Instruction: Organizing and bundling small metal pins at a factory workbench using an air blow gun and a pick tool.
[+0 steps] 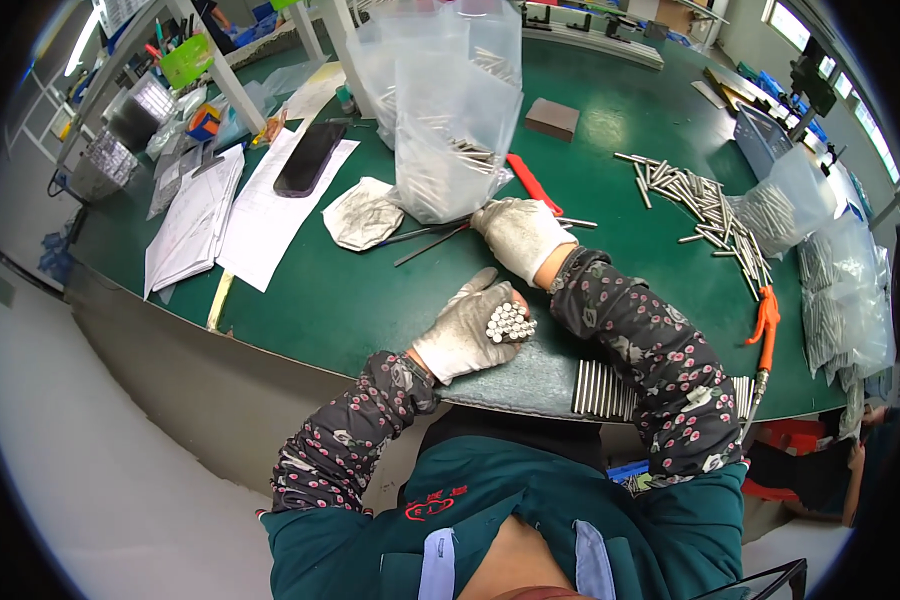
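My left hand, in a white work glove, is closed around a bundle of short metal pins, their round ends facing up toward me. Just beyond it, my gloved right hand has its fingers curled by the bottom of an upright clear plastic bag of metal pins. Whatever those fingers hold is hidden. A thin dark rod reaches up to their tips. Past the right hand lies a red-handled tool, with loose pins beside it. A crumpled white glove or cloth lies left of the bag.
Loose pins are heaped at the right, near filled bags and an orange air gun. A row of pins lines the front edge. Papers and a phone lie left; a brown block sits farther back.
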A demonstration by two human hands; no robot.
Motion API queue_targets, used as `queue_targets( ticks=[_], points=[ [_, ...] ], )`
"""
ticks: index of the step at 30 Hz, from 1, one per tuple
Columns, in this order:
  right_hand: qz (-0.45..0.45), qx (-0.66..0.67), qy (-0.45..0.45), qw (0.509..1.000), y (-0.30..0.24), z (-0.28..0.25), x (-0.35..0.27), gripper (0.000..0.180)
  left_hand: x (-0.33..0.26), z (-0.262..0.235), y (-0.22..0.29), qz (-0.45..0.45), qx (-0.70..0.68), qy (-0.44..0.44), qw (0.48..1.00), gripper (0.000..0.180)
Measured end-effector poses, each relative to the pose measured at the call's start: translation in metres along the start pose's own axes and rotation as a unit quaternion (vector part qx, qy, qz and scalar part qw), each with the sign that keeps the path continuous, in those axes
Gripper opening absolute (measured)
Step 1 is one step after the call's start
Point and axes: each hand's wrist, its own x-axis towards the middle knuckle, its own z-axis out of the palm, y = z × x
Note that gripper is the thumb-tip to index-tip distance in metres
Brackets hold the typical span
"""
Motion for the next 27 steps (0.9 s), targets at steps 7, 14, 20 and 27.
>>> queue_targets(
  ticks=[7, 14, 20, 27],
  points=[
    [0.004, -0.009, -0.040, 0.999, -0.003, -0.004, -0.003, 0.012, 0.001, 0.005, -0.006, 0.057, 0.032, 0.033, 0.997, 0.037],
    [0.157, 0.030, -0.132, 0.978, -0.007, -0.044, -0.037, 0.016, -0.001, 0.000, -0.004, 0.046, 0.034, 0.023, 0.998, 0.043],
    [0.216, 0.152, -0.158, 0.952, -0.004, -0.065, -0.105, 0.035, -0.002, 0.005, -0.010, 0.045, 0.049, 0.063, 0.996, 0.042],
    [0.267, 0.209, -0.060, 0.939, 0.001, -0.068, -0.145, 0.022, 0.002, 0.010, -0.012, 0.051, 0.002, 0.081, 0.995, 0.039]
  ],
)
